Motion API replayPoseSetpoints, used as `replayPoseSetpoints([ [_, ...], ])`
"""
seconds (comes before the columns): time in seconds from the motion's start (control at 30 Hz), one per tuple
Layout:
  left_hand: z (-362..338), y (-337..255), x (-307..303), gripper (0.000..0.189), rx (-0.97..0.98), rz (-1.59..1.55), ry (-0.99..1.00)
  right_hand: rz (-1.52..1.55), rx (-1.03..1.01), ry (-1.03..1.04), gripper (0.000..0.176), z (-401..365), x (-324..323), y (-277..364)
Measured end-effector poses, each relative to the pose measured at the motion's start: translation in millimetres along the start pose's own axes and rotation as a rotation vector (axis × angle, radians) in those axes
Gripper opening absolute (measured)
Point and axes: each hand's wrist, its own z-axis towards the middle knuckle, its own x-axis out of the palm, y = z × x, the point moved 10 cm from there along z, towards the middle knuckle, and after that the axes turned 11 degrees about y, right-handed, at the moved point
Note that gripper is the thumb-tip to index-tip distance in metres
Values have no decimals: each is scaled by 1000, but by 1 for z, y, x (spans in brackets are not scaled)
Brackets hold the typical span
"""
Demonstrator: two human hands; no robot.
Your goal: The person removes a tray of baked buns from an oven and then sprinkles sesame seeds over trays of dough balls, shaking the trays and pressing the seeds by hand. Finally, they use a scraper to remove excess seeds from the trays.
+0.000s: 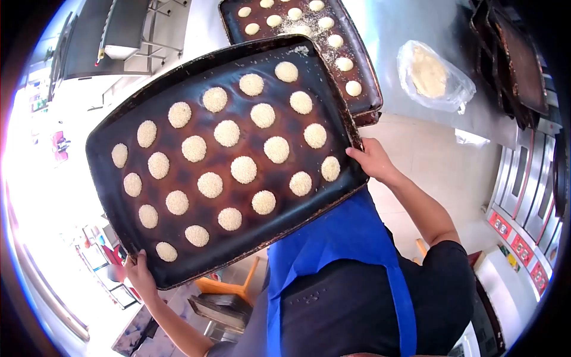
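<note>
A large dark baking tray (196, 250) is held up in front of my blue apron, tilted in the view. Rows of round, flat dough pieces coated in pale seeds, such as this dough piece (243, 169), lie spaced out on it. At the tray's lower left corner, my left hand (140, 275) is closed on the rim, thumb on top. My right hand (375, 159) grips the right edge, its thumb over the rim and the other fingers mostly hidden underneath.
Behind, a second baking tray (372, 98) with dough pieces and scattered seeds rests on the metal table (386, 24). A plastic bag of dough (429, 74) lies to its right. Stacked dark trays (517, 59) stand far right, above ovens (523, 196). A wooden stool (238, 288) is below.
</note>
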Motion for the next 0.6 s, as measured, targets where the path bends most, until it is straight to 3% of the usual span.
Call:
replayPoseSetpoints([
  [0.13, 8, -7, -3, 20, 2, -5, 18, 355, 16, 73, 20, 9, 11, -6],
  [0.27, 1, -5, 3, 16, -30, -80, 2, 339, 9, -25, 24, 6, 2, 2],
  [0.33, -3, 17, 8, 17, -57, -172, -11, 162, -147, -137, 25, -9, -28, 47],
  [0.37, -6, 22, 17, 20, 31, -321, -94, 172, -147, -137, 25, -7, -32, 46],
  [0.43, 8, 38, 22, 22, -30, 205, -201, 130, -272, -285, 29, 8, -58, 64],
  [0.47, 15, 41, 35, 26, -27, -44, -123, 131, -276, -275, 29, 22, -59, 66],
  [0.53, 14, -10, 27, 23, 9, -21, 12, 212, -98, -172, 27, 57, -43, 37],
  [0.6, 7, -22, 8, 19, -15, 183, 122, 235, -235, -212, 26, 48, -14, -1],
])
